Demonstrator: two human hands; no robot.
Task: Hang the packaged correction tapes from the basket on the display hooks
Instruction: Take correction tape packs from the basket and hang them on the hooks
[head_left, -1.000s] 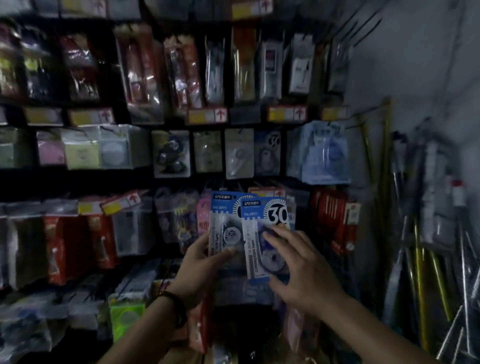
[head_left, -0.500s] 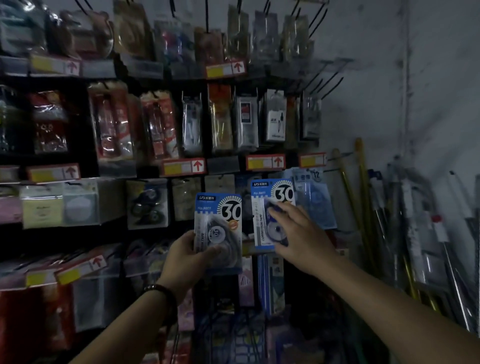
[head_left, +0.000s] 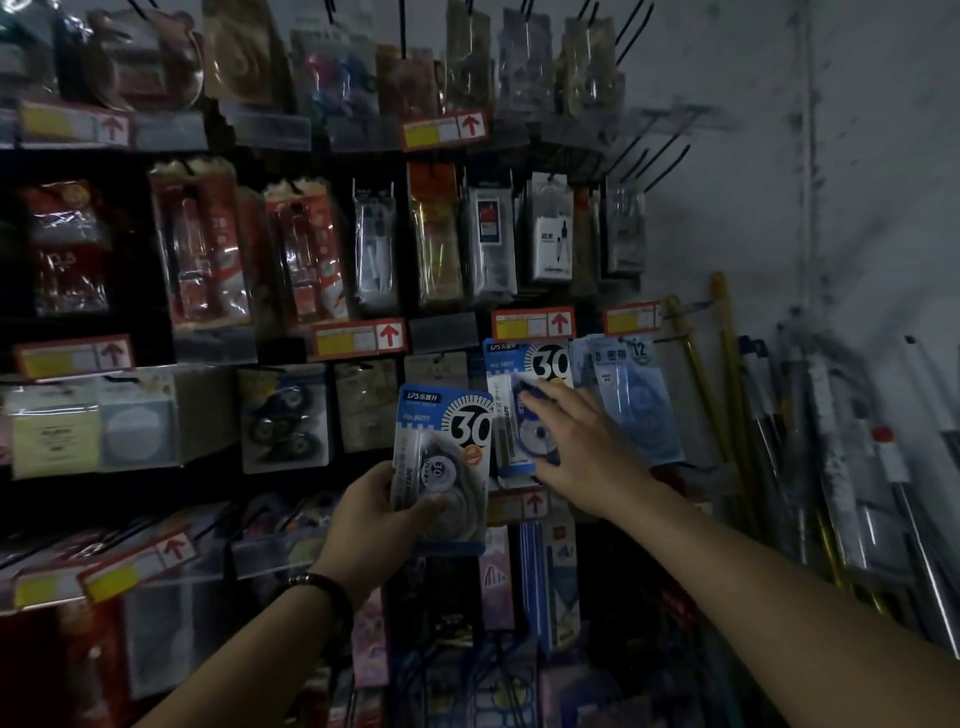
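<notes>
Where the right hand (head_left: 587, 457) gripped its correction tape pack (head_left: 545, 364) half a second ago, its fingers (head_left: 540, 402) now lie nearly straight on it, just below the red price tag (head_left: 532, 323); the hook is hidden, perhaps already threaded. Lower left of the tag, the left hand (head_left: 374, 519) grips a second pack (head_left: 447, 421).

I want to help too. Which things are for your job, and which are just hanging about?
For the job: left hand gripping one blue tape pack; right hand touching a second pack.
Just there: pale blue packs, red-arrow price tags, yellow poles.
</notes>
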